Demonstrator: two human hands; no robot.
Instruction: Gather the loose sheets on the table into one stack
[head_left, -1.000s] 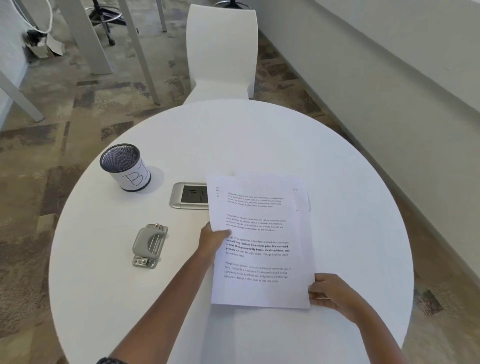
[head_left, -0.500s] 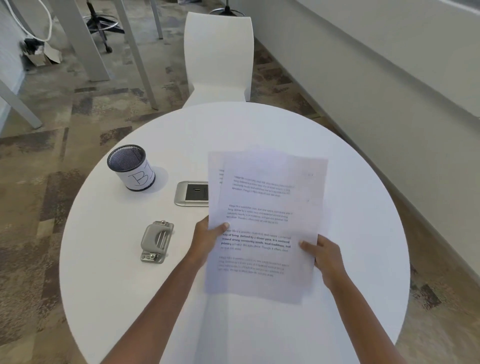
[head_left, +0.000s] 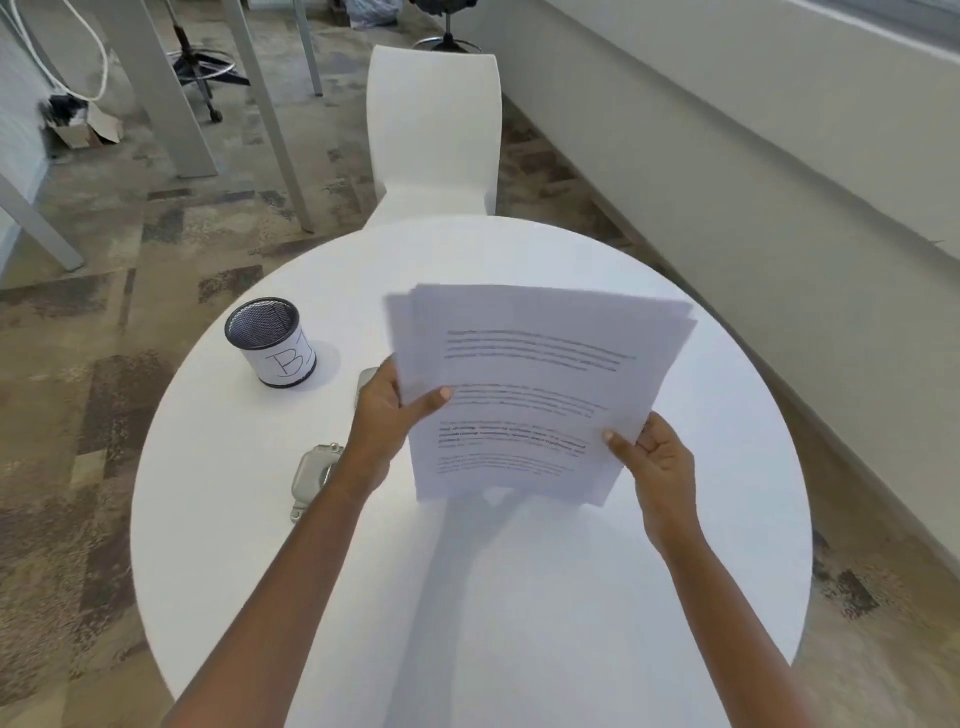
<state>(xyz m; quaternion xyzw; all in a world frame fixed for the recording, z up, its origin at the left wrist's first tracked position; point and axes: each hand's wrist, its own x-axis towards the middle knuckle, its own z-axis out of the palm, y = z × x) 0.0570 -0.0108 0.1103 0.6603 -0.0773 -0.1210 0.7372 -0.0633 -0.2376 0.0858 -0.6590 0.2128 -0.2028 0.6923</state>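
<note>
We hold the sheets (head_left: 535, 395) lifted above the table (head_left: 519, 597), tilted up toward us, print facing us and blurred. Left hand (head_left: 387, 415) pinches the left edge, thumb on the front; right hand (head_left: 660, 462) pinches the lower right corner the same way. The pages are fanned: offset edges show at the top left and right. Judgement: to square them well, we loosen both pinches a little, stand the stack on its bottom edge and tap it on bare table, well apart from the cup (head_left: 272, 343) and the punch (head_left: 311, 480). Too tight a pinch would keep the offset locked in.
</note>
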